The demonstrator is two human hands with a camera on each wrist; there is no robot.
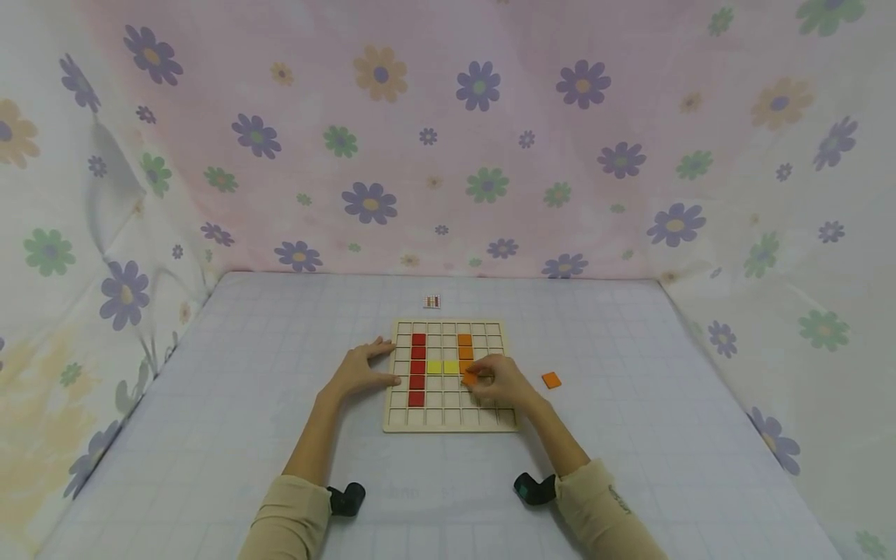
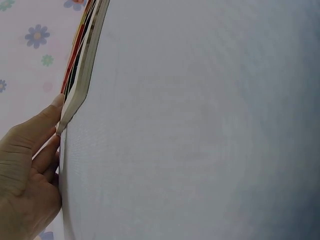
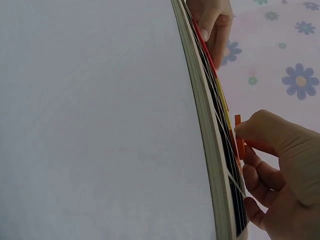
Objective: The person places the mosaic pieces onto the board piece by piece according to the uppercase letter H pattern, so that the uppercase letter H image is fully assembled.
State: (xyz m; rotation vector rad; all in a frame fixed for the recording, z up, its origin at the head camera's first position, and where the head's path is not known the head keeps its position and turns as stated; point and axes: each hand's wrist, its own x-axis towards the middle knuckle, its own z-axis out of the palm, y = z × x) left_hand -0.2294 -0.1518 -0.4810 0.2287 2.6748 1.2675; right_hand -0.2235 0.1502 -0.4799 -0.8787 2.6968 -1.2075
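Note:
A square wooden grid board (image 1: 434,420) lies on the table. Down its left side runs a column of red tiles (image 1: 417,367); two yellow tiles (image 1: 442,367) sit in the middle row, and a column of orange tiles (image 1: 465,346) stands to their right. My right hand (image 1: 505,381) pinches an orange tile (image 3: 240,137) between thumb and finger, tilted just over the board below the orange column. At the board's left edge rests my left hand (image 1: 360,369), thumb and fingers spread along the rim (image 2: 75,102).
One loose orange tile (image 1: 551,379) lies on the table right of the board. Behind the board is a small printed card (image 1: 432,301). Black wrist devices (image 1: 346,499) show at both sleeves. Flowered cloth (image 1: 434,155) hangs behind the table.

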